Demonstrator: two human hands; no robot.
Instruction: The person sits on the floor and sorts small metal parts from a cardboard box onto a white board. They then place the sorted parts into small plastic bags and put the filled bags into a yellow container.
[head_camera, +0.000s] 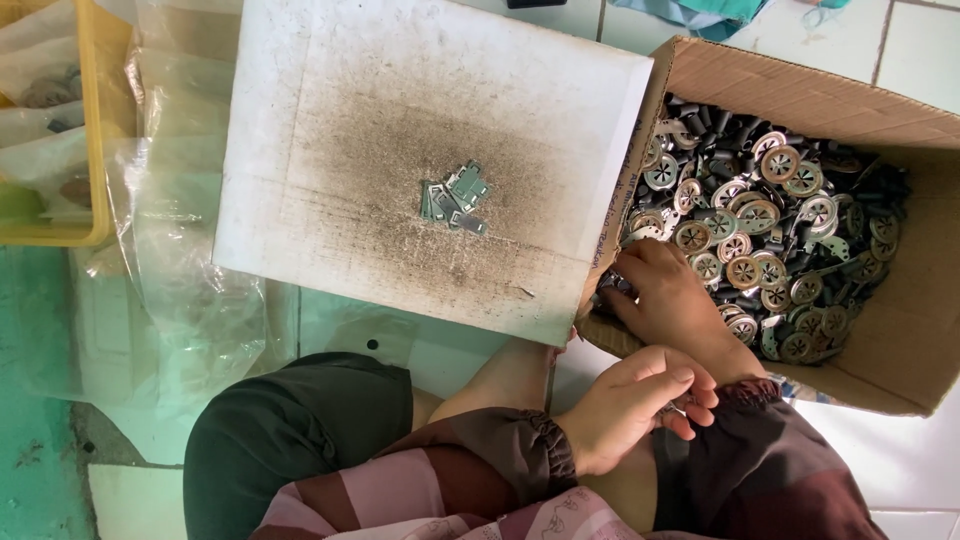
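Observation:
My right hand reaches into a cardboard box full of round metal discs with cut-out spokes and dark tube-like parts. Its fingers are bent down into the parts at the box's near left corner, and the fingertips are hidden. My left hand rests lower, over my lap just outside the box. Its fingers are curled, with a bit of small grey metal showing under them. A white, soot-stained board lies left of the box. On it sits a small heap of flat grey metal clips.
A yellow crate with bagged items stands at far left. Crumpled clear plastic lies between it and the board. White floor tiles show right of the box. My dark-trousered knee is at the bottom.

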